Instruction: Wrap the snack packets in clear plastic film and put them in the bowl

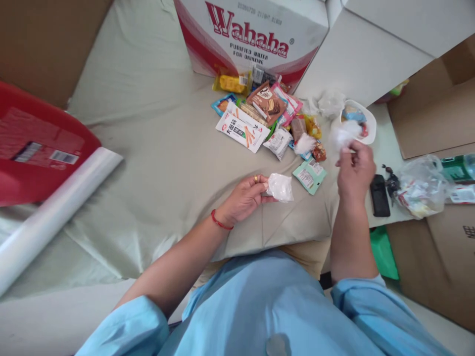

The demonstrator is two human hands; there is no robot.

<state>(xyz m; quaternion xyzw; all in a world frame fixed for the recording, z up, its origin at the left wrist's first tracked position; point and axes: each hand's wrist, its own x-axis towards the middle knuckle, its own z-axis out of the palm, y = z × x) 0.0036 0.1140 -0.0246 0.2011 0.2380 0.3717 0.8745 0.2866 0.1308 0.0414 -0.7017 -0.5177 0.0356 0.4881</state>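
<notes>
My left hand (248, 197) wears a ring and a red wrist cord, and pinches a small white plastic bag (280, 187) at the middle of the cloth-covered table. My right hand (354, 170) is raised to the right, fingers closed on a crumpled white plastic piece (345, 133) near a white bowl (369, 129). Between and beyond my hands lies a pile of snack packets (260, 113), with a green packet (309, 175) closest to me.
A Wahaha water carton (252, 34) stands behind the snacks. A red container (37, 143) and a roll of clear film (52, 217) lie left. A black phone (379, 195), keys, a filled clear bag (421, 188) and cardboard boxes (438, 109) sit right.
</notes>
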